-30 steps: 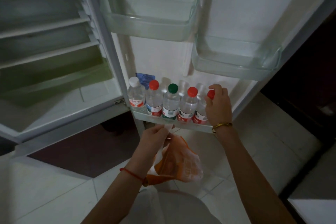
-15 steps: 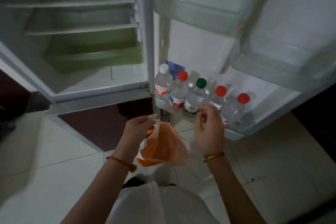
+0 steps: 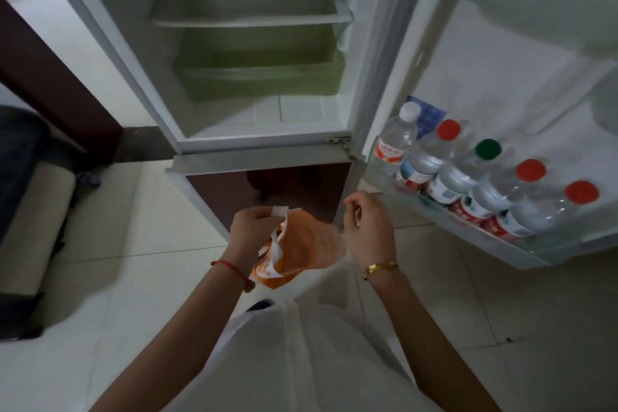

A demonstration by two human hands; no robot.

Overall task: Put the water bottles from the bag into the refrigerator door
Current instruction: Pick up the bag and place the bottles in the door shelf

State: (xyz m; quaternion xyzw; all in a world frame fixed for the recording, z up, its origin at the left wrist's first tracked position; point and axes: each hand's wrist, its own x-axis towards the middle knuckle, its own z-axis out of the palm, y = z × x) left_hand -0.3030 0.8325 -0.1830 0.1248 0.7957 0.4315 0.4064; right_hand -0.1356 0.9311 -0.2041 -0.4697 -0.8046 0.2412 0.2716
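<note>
Several water bottles stand in a row in the lowest door shelf (image 3: 521,249) of the open refrigerator, at the right: a white-capped bottle (image 3: 396,140), red-capped ones (image 3: 434,147) and a green-capped bottle (image 3: 468,167). An orange and white plastic bag (image 3: 301,247) hangs low between my hands, in front of the fridge. My left hand (image 3: 255,227) pinches the bag's white handle. My right hand (image 3: 366,227) is closed on the bag's other edge, apart from the bottles. Nothing shows inside the bag.
The fridge interior (image 3: 254,53) has bare shelves and a green drawer. A dark brown lower door panel (image 3: 267,191) sits below it. A dark wooden frame (image 3: 50,77) and a cushioned seat (image 3: 30,227) are at the left. The floor is pale tile.
My right hand left the last red-capped bottle in the door shelf and came down to the bag's edge. The view swung left and down, so the door shelf now sits at the right.
</note>
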